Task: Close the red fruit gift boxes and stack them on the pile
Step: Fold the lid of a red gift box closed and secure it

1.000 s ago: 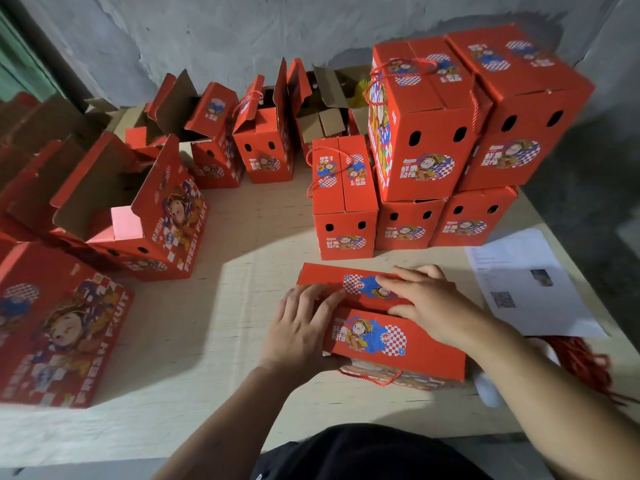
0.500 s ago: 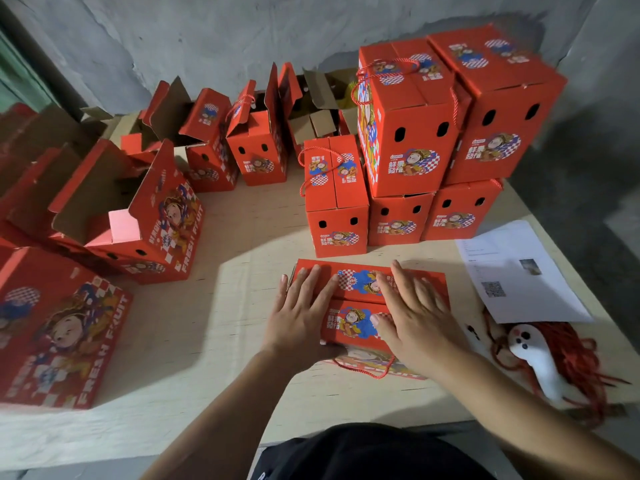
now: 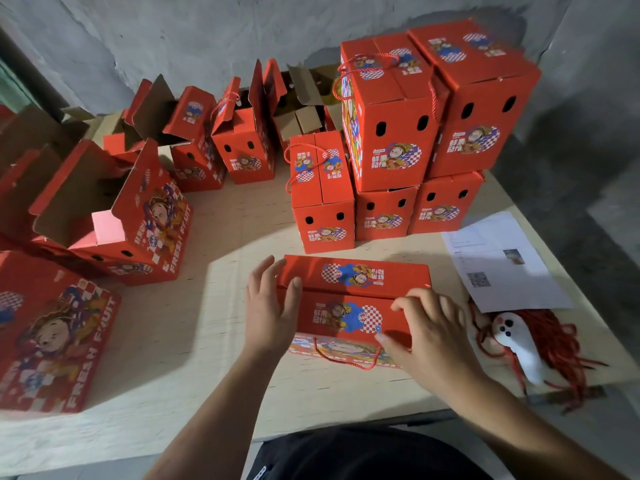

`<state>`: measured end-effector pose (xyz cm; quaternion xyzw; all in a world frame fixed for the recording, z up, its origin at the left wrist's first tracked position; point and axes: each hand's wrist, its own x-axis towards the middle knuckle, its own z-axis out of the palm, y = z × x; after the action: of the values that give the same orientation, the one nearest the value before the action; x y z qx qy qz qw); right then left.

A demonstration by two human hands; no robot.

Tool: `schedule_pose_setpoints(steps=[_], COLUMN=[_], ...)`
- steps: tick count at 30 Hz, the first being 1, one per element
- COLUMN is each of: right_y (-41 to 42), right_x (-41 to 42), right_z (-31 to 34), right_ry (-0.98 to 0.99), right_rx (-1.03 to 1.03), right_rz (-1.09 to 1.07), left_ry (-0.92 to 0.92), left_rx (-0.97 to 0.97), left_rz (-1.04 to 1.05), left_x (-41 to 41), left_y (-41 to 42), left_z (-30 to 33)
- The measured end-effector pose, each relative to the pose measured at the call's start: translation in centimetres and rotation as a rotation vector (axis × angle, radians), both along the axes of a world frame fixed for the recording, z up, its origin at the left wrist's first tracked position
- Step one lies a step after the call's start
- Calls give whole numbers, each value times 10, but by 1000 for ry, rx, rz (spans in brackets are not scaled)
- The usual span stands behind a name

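Observation:
A red fruit gift box point(image 3: 349, 299) lies in front of me on the table, its two top flaps folded down and a red cord handle hanging at its near side. My left hand point(image 3: 268, 306) rests against the box's left end with straight fingers. My right hand point(image 3: 427, 330) lies on the near flap at the right end, fingers bent over its top and thumb against the front face. The pile of closed boxes point(image 3: 426, 133) stands behind, two layers high, with one closed box point(image 3: 322, 202) at its left.
Several open boxes point(image 3: 114, 216) with raised flaps line the left and back of the wooden table point(image 3: 214, 327). A printed sheet point(image 3: 498, 261) lies at the right, with a white plush and a bundle of red cords point(image 3: 543, 344) near the edge. A grey wall is behind.
My right hand slid from the middle of the box top to its right end. My left hand stayed at the left end. The flaps lie flatter now.

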<state>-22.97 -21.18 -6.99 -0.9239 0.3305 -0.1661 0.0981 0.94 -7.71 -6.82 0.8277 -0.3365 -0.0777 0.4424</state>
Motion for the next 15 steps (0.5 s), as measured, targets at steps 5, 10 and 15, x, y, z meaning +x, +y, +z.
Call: schedule_pose_setpoints(steps=[5, 10, 15], right_y=[7, 7, 5], right_x=[-5, -1, -6], right_z=[-1, 4, 0], right_ry=[92, 6, 54], right_rx=[29, -117, -101], right_rz=[-6, -39, 23], left_ry=[251, 323, 149], left_rx=[6, -59, 73], left_rz=[87, 99, 75], left_x=[4, 4, 5], left_y=[-11, -13, -11], left_z=[-4, -3, -3])
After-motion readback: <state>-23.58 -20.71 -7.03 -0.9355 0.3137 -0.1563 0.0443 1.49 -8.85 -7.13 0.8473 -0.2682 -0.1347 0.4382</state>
